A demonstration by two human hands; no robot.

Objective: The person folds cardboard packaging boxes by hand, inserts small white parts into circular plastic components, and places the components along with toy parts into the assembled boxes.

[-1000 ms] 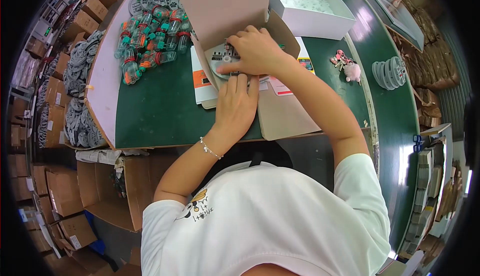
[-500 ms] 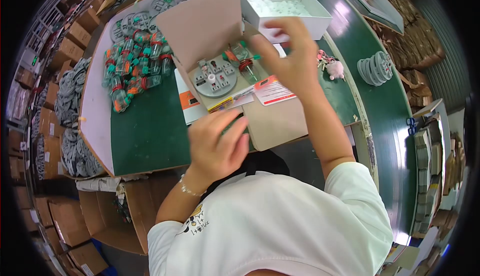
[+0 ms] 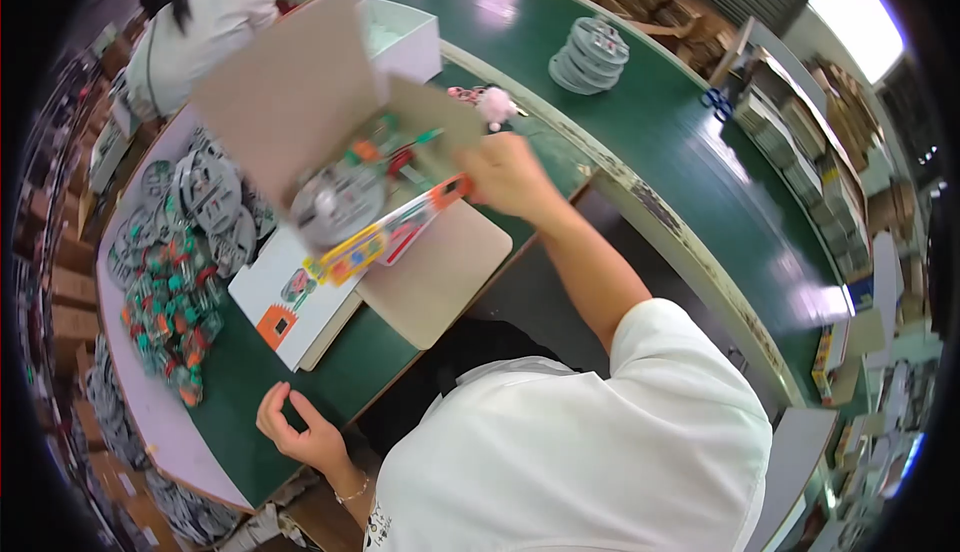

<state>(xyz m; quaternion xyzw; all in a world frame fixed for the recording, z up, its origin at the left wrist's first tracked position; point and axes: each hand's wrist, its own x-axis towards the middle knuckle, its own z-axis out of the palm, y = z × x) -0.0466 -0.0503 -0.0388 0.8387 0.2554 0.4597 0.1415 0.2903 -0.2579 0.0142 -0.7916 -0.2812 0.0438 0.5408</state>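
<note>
My right hand (image 3: 505, 174) is closed on the right-hand corner of an open cardboard box (image 3: 290, 82), whose lid stands up and whose front carries a bright print. Inside the box lie a grey round plate (image 3: 340, 207) with small parts on it and a clear piece with green and red fittings (image 3: 400, 159), both blurred. Well away from the box, my left hand (image 3: 300, 430) hovers near the table's front edge with thumb and fingers apart, holding nothing. A white printed box (image 3: 290, 302) lies under the cardboard box.
Clear bottle-like pieces with green and red fittings (image 3: 175, 312) are heaped at left, beside several grey round plates (image 3: 210, 192). A white bin (image 3: 410, 42) and a pink fluffy keychain (image 3: 495, 107) lie behind. Grey discs are stacked (image 3: 590, 57) farther off. Another person (image 3: 195, 37) is at far left.
The view has swung to the right. My right hand has come down from above the box onto its corner. My left hand has moved away from the box's front, toward the left.
</note>
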